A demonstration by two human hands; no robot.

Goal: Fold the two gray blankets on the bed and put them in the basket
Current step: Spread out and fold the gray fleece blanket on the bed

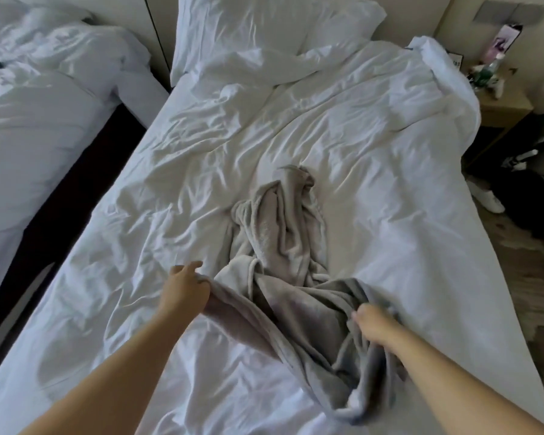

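A gray fleece blanket (283, 243) lies crumpled in a long heap down the middle of the white bed (390, 171). My left hand (184, 285) grips its left edge near the front, fingers curled round the cloth. My right hand (372, 323) grips a bunched fold of the same blanket on the right, and looks blurred. Both hands hold the cloth just above the sheet. A second gray blanket cannot be told apart from this heap. No basket is in view.
White pillows (264, 29) lie at the head of the bed. A second bed (44, 98) stands to the left across a dark gap. At the right are a wooden nightstand (503, 105) with bottles, a dark bag (528, 199) and shoes on the floor.
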